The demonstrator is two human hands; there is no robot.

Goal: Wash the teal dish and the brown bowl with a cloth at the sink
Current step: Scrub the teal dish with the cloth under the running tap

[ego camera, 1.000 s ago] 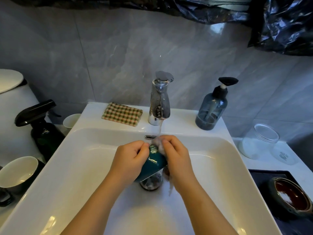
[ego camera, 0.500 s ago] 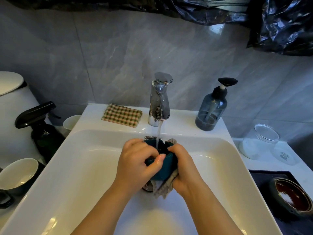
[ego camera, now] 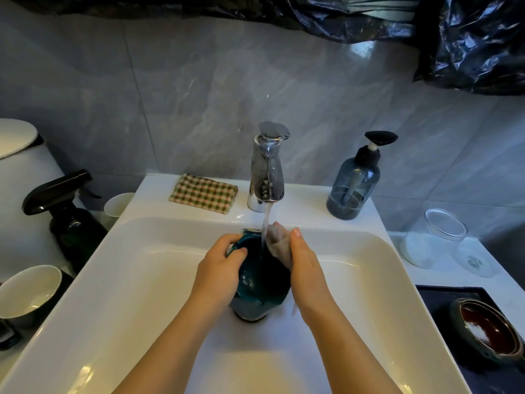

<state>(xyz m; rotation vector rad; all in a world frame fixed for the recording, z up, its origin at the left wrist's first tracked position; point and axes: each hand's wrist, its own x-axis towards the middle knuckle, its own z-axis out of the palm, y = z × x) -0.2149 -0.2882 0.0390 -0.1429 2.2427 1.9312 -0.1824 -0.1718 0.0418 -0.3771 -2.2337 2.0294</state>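
Grey tiled wall, white sink [ego camera: 170, 251], tap [ego camera: 267, 172] running. The teal dish [ego camera: 261, 280] is held tilted over the drain with water hitting its inside. The left hand [ego camera: 218, 271] curls round its left rim, and the right hand [ego camera: 306, 268] clutches the wet grey cloth [ego camera: 277, 240] against the dish's far edge. So I'd say the dish is mid-wash, and the brown bowl [ego camera: 487, 334] on the dark tray [ego camera: 437, 302] at right looks not started. There's a checked cloth [ego camera: 203, 193] and soap bottle [ego camera: 352, 183] on the ledge, a glass jar [ego camera: 434, 237] right, and a spray bottle [ego camera: 71, 217] left. Nothing really blocks the reach to the bowl
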